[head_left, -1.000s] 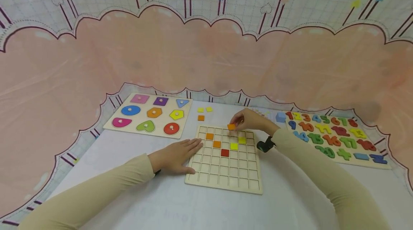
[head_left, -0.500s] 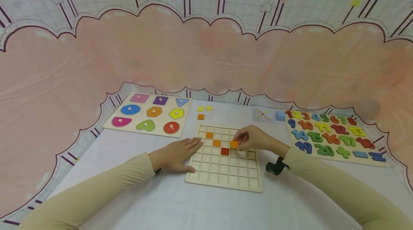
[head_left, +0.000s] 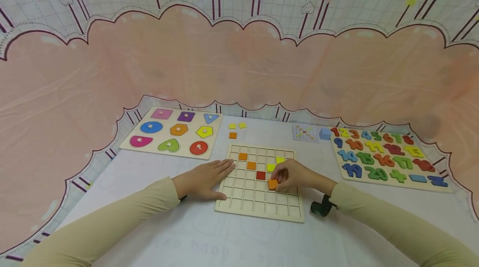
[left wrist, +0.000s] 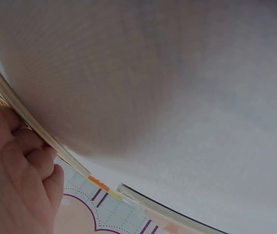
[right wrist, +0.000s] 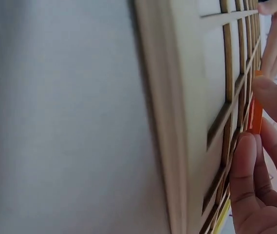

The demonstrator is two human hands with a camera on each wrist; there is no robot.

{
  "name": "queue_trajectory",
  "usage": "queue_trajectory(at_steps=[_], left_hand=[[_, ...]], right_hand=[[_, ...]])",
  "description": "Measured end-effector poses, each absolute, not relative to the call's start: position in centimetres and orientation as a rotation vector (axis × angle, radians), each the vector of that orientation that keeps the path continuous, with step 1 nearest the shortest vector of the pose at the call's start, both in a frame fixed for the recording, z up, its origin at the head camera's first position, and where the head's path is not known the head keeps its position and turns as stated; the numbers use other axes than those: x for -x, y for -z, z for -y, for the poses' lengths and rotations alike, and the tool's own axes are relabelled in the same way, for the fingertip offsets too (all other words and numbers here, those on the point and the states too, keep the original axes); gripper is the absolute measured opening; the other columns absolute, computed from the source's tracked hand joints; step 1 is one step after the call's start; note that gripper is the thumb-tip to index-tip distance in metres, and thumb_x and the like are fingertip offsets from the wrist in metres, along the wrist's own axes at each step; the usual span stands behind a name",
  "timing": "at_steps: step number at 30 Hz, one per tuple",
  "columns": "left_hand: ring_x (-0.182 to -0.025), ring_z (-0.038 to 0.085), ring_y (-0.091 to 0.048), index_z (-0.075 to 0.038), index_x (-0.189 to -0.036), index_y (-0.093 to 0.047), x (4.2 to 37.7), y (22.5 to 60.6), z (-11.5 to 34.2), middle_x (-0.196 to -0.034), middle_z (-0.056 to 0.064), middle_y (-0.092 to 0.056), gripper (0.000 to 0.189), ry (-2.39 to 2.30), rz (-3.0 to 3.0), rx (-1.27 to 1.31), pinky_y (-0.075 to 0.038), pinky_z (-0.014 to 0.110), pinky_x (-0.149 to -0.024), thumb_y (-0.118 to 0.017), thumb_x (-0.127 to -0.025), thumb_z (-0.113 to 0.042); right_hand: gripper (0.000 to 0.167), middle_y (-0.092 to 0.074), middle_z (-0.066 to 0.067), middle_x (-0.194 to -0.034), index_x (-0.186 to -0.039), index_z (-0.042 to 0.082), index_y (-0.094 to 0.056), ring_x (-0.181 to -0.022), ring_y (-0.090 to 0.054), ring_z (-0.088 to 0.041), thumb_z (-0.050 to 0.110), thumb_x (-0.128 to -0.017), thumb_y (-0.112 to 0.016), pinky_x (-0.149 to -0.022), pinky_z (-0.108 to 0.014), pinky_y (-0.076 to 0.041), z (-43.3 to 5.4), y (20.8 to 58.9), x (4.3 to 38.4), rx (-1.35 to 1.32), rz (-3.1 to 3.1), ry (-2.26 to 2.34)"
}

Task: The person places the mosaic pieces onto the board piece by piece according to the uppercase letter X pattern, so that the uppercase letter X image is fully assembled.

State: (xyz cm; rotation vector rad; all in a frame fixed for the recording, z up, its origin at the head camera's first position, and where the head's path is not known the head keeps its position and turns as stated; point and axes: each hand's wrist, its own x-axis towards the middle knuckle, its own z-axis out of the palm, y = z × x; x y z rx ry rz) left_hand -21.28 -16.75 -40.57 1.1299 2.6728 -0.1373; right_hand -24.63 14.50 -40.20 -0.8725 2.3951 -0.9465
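Note:
A pale wooden grid board (head_left: 239, 204) lies on the white table. My left hand (head_left: 206, 181) rests flat along its left edge, fingers straight over the rim. Over the board's right half, my right hand (head_left: 293, 174) pinches an orange square tile (head_left: 272, 184) between thumb and fingers, close over a cell below and right of the red tile (head_left: 260, 175). In the right wrist view the orange tile (right wrist: 256, 109) stands edge-on near the grid. Two orange tiles (head_left: 251, 166) and two yellow tiles (head_left: 271, 168) also sit in cells, one yellow partly behind my fingers.
Behind the board lie two loose yellow tiles (head_left: 242, 125) and an orange tile (head_left: 233, 135). A printed pattern card (head_left: 304, 132) and a blue block (head_left: 324, 134) stand back right. A shape puzzle (head_left: 168, 136) lies left, a number puzzle (head_left: 389, 156) right.
My right hand has carried the orange tile from the board's far edge toward the near side, now below the red tile's row. The pattern card came into view. My left hand stayed still.

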Motion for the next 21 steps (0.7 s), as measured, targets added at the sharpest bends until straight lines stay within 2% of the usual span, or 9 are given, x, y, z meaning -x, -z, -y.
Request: queue_trajectory(at_steps=[6, 21], left_hand=[[-0.147, 0.022, -0.015, -0.01, -0.152, -0.013, 21.29, 40.57, 16.75, -0.159, 0.006, -0.014, 0.092, 0.139, -2.672, -1.127, -0.02, 0.038, -0.119, -0.043, -0.087, -0.067], [-0.147, 0.022, -0.015, -0.01, -0.152, -0.013, 21.29, 40.6, 16.76, -0.159, 0.006, -0.014, 0.091, 0.157, -2.676, -1.12, -0.021, 0.038, -0.119, -0.042, -0.087, -0.068]], right_hand=[[0.021, -0.061, 0.002, -0.074, -0.087, 0.008, -0.07, -0.066, -0.051, -0.008, 0.01, -0.069, -0.082, -0.057, -0.016, -0.046, -14.16, 40.11, 24.51, 0.87, -2.395, 0.908], [0.016, -0.06, 0.001, -0.071, -0.083, 0.007, -0.07, -0.063, -0.049, -0.006, 0.006, -0.071, -0.08, -0.056, -0.016, -0.045, -13.99, 40.22, 24.74, 0.939, -2.386, 0.877]])
